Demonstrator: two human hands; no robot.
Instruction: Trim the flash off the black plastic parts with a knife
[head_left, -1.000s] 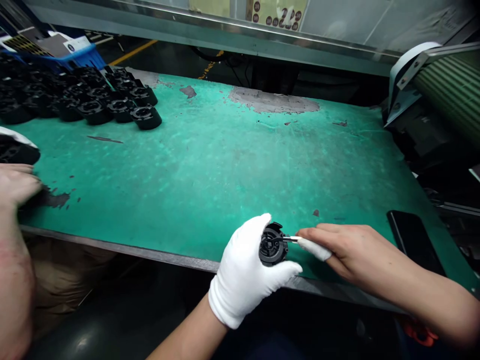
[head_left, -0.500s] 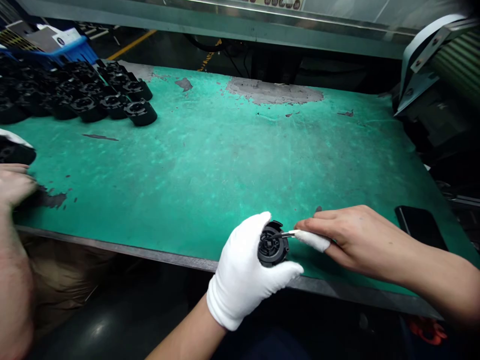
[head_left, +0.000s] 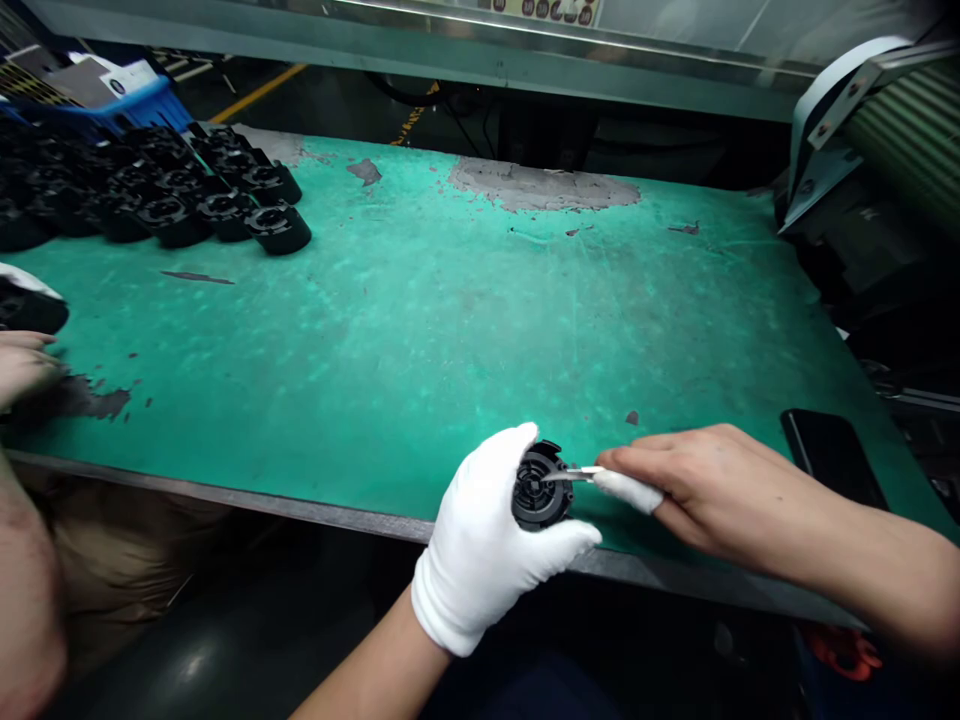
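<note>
My left hand (head_left: 480,540), in a white glove, is wrapped round a round black plastic part (head_left: 536,495) near the table's front edge. The part's face, with rings and a small square centre, is turned up toward me. A slim knife (head_left: 574,474) with a pointed metal blade is pinched in my right hand (head_left: 697,480), whose thumb has a white cover. The blade's tip lies over the part's ringed face; whether it touches, I cannot tell.
Many black cylindrical parts (head_left: 176,215) stand at the back left, before a blue bin (head_left: 142,105). A co-worker's hand (head_left: 26,370) is at the left edge beside another black part (head_left: 30,303). A black phone (head_left: 832,458) lies on the worn green tabletop (head_left: 420,340) at right.
The knife has tilted in my right hand, and its blade now catches the light. My left hand keeps its hold on the black part. The co-worker's hand has shifted slightly left.
</note>
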